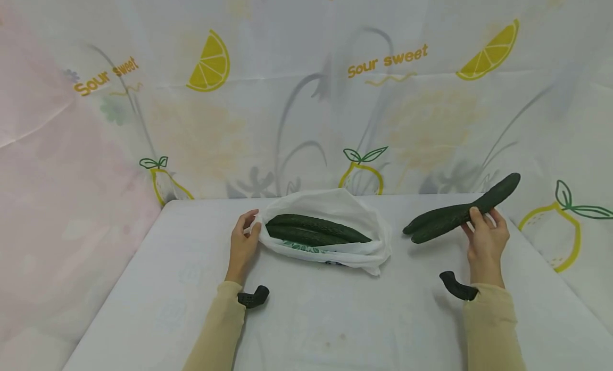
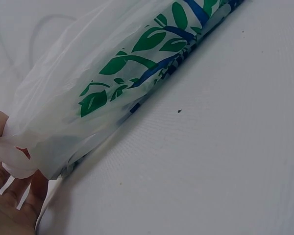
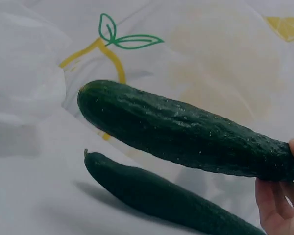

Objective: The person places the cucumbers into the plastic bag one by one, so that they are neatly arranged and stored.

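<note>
My left hand (image 1: 245, 246) pinches the left end of a white plastic bag (image 1: 335, 200) printed with green leaves. Inside its opening lie dark green cucumbers (image 1: 311, 222), at least two, side by side. To the right, my right hand (image 1: 488, 243) grips another cucumber (image 3: 186, 132) near one end, thumb on one side and fingers on the other. That cucumber is raised, its far right end tilted up. Behind and below it is a further cucumber (image 3: 142, 191), seen apart from it in the right wrist view; in the head view it is partly hidden.
A white cloth covers the table (image 1: 306, 318). Behind it hangs a pale curtain (image 1: 297, 115) with lemon prints, meeting the table's back edge. Each wrist carries a black curved mount, the left mount (image 1: 254, 297) and the right mount (image 1: 457, 287).
</note>
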The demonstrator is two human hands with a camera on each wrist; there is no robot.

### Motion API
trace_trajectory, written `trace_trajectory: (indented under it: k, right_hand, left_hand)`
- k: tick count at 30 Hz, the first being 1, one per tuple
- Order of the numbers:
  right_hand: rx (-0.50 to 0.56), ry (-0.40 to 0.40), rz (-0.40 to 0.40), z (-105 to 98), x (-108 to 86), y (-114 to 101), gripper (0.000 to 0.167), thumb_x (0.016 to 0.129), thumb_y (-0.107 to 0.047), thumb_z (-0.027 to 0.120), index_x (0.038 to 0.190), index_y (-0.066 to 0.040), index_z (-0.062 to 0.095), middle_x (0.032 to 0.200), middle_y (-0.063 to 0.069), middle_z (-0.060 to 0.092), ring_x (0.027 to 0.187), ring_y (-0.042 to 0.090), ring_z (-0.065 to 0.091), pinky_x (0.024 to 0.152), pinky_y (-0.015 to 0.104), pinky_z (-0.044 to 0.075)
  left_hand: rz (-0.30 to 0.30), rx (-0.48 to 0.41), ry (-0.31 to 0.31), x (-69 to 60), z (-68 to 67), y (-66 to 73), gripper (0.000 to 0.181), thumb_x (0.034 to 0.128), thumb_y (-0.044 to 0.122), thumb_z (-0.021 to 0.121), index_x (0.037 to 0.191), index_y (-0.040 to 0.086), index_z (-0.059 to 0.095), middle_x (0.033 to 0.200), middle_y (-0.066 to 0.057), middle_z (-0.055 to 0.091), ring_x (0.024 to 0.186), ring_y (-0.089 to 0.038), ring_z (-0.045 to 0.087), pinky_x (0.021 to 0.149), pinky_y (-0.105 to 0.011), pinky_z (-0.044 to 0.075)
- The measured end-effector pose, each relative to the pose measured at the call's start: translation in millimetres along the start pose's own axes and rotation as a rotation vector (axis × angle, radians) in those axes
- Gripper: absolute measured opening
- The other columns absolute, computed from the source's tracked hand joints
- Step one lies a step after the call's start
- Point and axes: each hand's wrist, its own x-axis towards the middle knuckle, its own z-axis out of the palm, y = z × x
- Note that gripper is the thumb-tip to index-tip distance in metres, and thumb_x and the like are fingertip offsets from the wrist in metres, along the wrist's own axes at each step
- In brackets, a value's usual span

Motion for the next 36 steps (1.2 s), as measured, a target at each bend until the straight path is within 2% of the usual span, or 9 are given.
trace_trajectory:
  k: [6,10,17,25,32,36]
  right_hand:
    - [0.062,-0.050,-0.005,9.0,-6.0,-3.3,0.057,0.079,0.004,0.070,0.124,-0.012,0.041,0.094,0.002,0.065,0.075,0.012,0.068,0.057,0.026,0.054]
    - [0.097,-0.098,-0.014,13.8,-8.6,-1.3,0.052,0.078,0.008,0.069,0.116,-0.013,0.041,0.095,0.004,0.064,0.072,0.014,0.066,0.057,0.029,0.054]
    - [0.093,-0.161,-0.072,24.6,-17.4,3.6,0.054,0.077,0.007,0.071,0.118,-0.012,0.043,0.090,0.005,0.065,0.071,0.013,0.063,0.060,0.028,0.053]
    - [0.108,-0.202,-0.137,36.8,-22.9,10.3,0.055,0.077,0.008,0.070,0.121,-0.012,0.044,0.092,0.007,0.064,0.075,0.015,0.064,0.058,0.028,0.054]
    - [0.124,-0.227,-0.178,44.8,-28.7,13.4,0.058,0.077,0.008,0.071,0.123,-0.010,0.041,0.096,0.009,0.062,0.079,0.017,0.064,0.063,0.030,0.056]
    - [0.088,-0.256,-0.221,51.3,-34.5,14.8,0.060,0.077,0.007,0.071,0.125,-0.011,0.039,0.098,0.009,0.060,0.079,0.016,0.064,0.065,0.030,0.056]
  left_hand:
    - [-0.014,0.012,-0.003,0.7,-0.2,-0.4,0.035,0.0949,0.013,0.053,0.129,0.014,0.054,0.125,-0.013,0.057,0.118,-0.023,0.051,0.081,-0.019,0.037]
    - [-0.017,0.012,0.000,1.3,0.1,-0.6,0.034,0.0947,0.013,0.054,0.129,0.014,0.054,0.125,-0.013,0.057,0.118,-0.023,0.051,0.084,-0.024,0.038]
    - [-0.022,0.002,0.010,1.3,0.6,-0.6,0.035,0.0946,0.013,0.054,0.130,0.013,0.054,0.127,-0.015,0.056,0.120,-0.026,0.050,0.089,-0.035,0.039]
    - [-0.021,-0.006,-0.006,1.6,-0.4,0.3,0.035,0.0957,0.014,0.052,0.131,0.012,0.054,0.128,-0.017,0.055,0.121,-0.027,0.049,0.090,-0.036,0.039]
    - [-0.019,0.002,-0.008,1.3,-0.7,-0.2,0.035,0.0954,0.013,0.052,0.130,0.012,0.054,0.130,-0.016,0.055,0.123,-0.027,0.049,0.091,-0.038,0.039]
    - [-0.016,-0.005,-0.010,1.4,-1.0,-0.4,0.035,0.0957,0.014,0.052,0.131,0.012,0.054,0.130,-0.017,0.054,0.123,-0.028,0.049,0.092,-0.039,0.039]
